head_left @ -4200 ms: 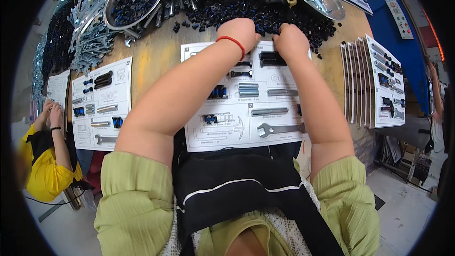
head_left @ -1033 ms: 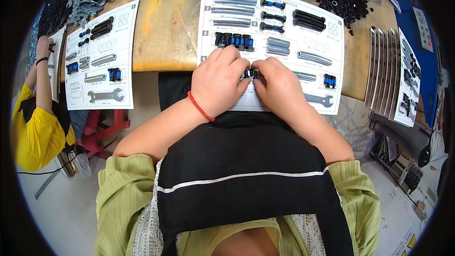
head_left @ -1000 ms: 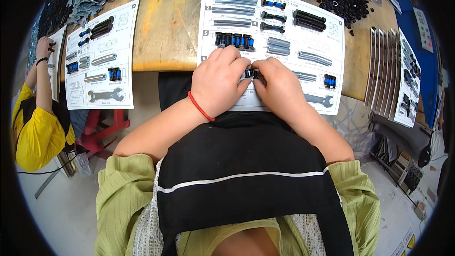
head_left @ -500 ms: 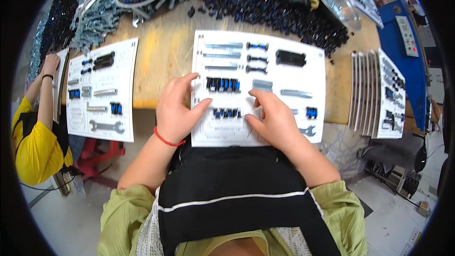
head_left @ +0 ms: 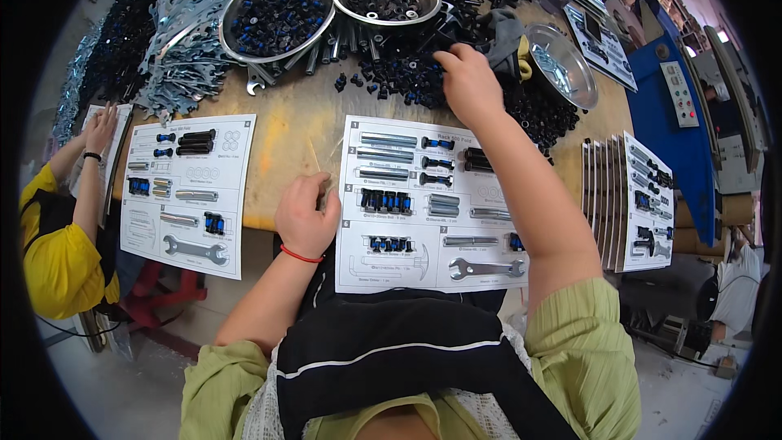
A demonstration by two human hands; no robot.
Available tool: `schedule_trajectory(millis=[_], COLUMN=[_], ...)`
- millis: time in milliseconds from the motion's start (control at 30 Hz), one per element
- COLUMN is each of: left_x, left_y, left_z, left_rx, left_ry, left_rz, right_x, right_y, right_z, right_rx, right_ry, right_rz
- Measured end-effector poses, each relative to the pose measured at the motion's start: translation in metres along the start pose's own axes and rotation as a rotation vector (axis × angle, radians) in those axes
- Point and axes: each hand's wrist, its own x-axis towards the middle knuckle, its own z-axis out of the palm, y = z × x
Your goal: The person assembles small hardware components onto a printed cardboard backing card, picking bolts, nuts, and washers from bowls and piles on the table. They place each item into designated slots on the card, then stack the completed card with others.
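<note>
My right hand (head_left: 474,85) reaches past the white card (head_left: 375,220) to a pile of small black bolts (head_left: 407,81). Its fingers are bent together, and whatever they pinch is hidden. Beside the card's left edge rests my left hand (head_left: 308,216), with fingers loosely curled, thumb apart and nothing seen in it. Fixed to the card are silver sleeves (head_left: 387,140), black bolts with blue bands (head_left: 385,201) and an open-ended wrench (head_left: 487,270). My right forearm covers part of its right side.
Metal bowls (head_left: 277,12) of bolts and washers stand at the back, with loose wrenches (head_left: 183,57) to their left. Another filled card (head_left: 183,195) lies left. A clear bowl (head_left: 562,65) and a stack of cards (head_left: 643,204) are right. A co-worker's hand (head_left: 99,130) is far left.
My right hand has left the card and gone up to the bolt pile. My left hand has moved off the card to its left edge. The whole view has shifted.
</note>
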Motion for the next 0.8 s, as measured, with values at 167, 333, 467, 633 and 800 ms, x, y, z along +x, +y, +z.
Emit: schedule_trajectory(millis=[167, 333, 467, 633, 800], left_x=[0.001, -0.002, -0.001, -0.009, -0.042], left_y=[0.000, -0.002, -0.002, 0.021, 0.023], left_z=[0.002, 0.000, -0.005, -0.035, -0.032], left_rx=[-0.024, -0.069, -0.314, -0.623, -0.332], left_ry=[0.063, 0.062, -0.019, -0.315, -0.583], left_rz=[0.029, -0.001, -0.151, -0.001, 0.326], right_x=[0.028, -0.006, -0.074, -0.158, -0.217], right_y=[-0.010, -0.002, -0.029, -0.067, -0.101], right_z=[0.017, -0.003, -0.066, -0.094, -0.088], right_rx=[-0.251, 0.241, 0.984, 1.463, 1.442], right_ry=[-0.107, 0.169, 0.007, -0.390, -0.698], right_rz=[0.050, 0.141, 0.486, 0.629, 0.758])
